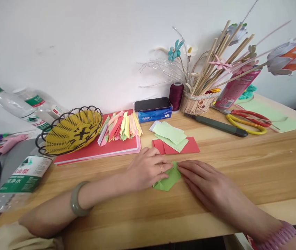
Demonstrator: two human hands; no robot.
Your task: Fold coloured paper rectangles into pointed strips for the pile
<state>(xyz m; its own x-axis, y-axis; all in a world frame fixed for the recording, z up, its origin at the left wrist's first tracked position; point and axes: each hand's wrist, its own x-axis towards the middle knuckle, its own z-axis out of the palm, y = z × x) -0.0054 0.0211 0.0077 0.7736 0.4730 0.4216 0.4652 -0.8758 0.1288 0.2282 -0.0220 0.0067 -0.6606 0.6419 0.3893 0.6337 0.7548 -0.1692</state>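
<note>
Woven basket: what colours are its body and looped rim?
The basket has a yellow body and black rim, best seen in the head view.

1. Looked like a craft corner, possibly in a home, at a wood-grained tabletop (127,215) beside a plain pale wall (85,41).
2. Suggested paper crafting through folded colored slips (120,126), green paper (167,184), red- and yellow-handled tools (241,112) and a spool of dark thread (176,95).
3. Included handmade-looking flowers (278,64) around a stick-sided pot (198,103).
4. Seemed domestic, given a woven basket (72,133), plastic bottles (26,173) and a blue tissue pack (154,115).
</note>
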